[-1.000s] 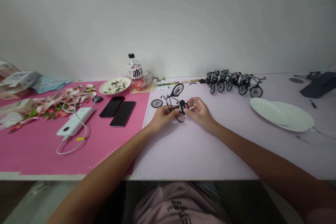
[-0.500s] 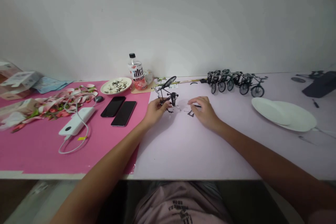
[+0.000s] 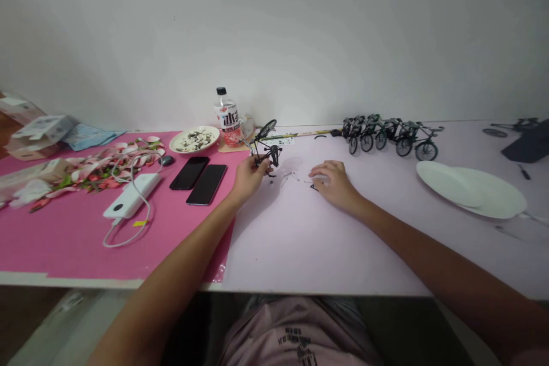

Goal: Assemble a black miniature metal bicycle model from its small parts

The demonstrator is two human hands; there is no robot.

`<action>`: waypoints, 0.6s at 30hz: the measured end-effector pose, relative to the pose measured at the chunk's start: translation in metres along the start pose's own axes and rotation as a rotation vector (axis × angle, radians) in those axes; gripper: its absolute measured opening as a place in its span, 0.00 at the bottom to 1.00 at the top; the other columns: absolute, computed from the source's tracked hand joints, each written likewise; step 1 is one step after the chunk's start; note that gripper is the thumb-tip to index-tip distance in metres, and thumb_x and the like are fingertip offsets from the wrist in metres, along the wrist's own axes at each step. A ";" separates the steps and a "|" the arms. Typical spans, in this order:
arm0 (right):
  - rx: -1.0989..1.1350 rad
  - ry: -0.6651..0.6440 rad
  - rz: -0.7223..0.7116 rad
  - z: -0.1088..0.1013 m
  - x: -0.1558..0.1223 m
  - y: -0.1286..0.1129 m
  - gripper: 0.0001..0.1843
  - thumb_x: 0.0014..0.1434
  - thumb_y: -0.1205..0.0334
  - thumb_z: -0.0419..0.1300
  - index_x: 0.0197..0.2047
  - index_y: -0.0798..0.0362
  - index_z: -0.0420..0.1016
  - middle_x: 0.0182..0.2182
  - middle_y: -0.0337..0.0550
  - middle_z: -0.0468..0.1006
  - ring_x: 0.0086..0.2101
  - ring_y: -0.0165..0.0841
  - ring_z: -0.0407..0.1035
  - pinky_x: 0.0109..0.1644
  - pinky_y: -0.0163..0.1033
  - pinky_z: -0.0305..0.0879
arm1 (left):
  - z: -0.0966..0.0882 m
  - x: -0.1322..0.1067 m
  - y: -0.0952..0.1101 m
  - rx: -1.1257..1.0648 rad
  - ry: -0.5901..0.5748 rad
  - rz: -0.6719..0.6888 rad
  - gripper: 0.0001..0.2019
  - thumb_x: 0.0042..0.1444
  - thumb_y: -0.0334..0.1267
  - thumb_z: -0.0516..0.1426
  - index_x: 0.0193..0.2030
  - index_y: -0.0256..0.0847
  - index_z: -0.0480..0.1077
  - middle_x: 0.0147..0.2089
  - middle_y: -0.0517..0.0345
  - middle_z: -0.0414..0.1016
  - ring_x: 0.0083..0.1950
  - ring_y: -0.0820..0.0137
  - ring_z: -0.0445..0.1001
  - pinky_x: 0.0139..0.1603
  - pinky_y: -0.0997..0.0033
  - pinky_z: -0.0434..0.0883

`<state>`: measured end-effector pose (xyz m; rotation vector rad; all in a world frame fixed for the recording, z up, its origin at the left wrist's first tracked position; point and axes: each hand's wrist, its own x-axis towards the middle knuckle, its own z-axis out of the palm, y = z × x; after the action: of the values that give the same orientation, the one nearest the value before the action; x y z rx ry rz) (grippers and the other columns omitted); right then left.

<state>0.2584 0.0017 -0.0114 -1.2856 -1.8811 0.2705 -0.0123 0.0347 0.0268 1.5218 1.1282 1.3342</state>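
My left hand (image 3: 250, 178) grips a partly built black model bicycle (image 3: 265, 147), a wheel tilted up at its top and the pedal crank to the right of my fingers. My right hand (image 3: 337, 182) rests low over the white surface with its fingers curled together. A small black bent part (image 3: 314, 187) shows under its fingertips; whether they pinch that or something else is hidden. Between both hands lie several thin small metal parts (image 3: 291, 176).
Several finished model bicycles (image 3: 386, 134) stand at the back right. White plates (image 3: 497, 194) and a small screwdriver (image 3: 524, 171) lie further right. On the pink sheet (image 3: 171, 240) are two phones (image 3: 207, 185), a white power bank (image 3: 132, 195) with cable, and loose petals (image 3: 107, 168). A bottle (image 3: 229, 123) stands behind.
The view has turned slightly left. My left hand has shifted a little left with the model bicycle, away from the small parts. My right hand's fingers now cover more of the black part.
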 end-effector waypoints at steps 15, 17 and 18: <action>0.021 0.024 0.030 -0.002 -0.001 0.008 0.21 0.58 0.72 0.53 0.47 0.45 0.82 0.48 0.49 0.80 0.59 0.48 0.63 0.66 0.62 0.64 | 0.001 -0.003 0.000 0.059 -0.018 0.016 0.20 0.57 0.53 0.66 0.42 0.35 0.77 0.41 0.45 0.83 0.40 0.61 0.84 0.40 0.67 0.78; 0.028 0.058 0.048 -0.008 0.002 0.009 0.21 0.59 0.71 0.52 0.47 0.46 0.82 0.48 0.50 0.79 0.58 0.47 0.64 0.66 0.60 0.64 | 0.001 -0.003 0.000 0.056 -0.018 0.014 0.20 0.57 0.53 0.66 0.43 0.35 0.77 0.42 0.45 0.83 0.40 0.61 0.84 0.40 0.66 0.78; 0.023 0.075 0.055 -0.010 0.003 0.009 0.20 0.60 0.70 0.52 0.46 0.46 0.82 0.47 0.50 0.79 0.58 0.47 0.64 0.66 0.61 0.64 | 0.002 -0.003 0.000 0.057 -0.019 0.013 0.20 0.57 0.53 0.66 0.43 0.35 0.77 0.42 0.45 0.83 0.40 0.61 0.84 0.41 0.66 0.78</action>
<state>0.2713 0.0060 -0.0086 -1.3164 -1.7767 0.2682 -0.0110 0.0319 0.0253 1.5819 1.1549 1.3034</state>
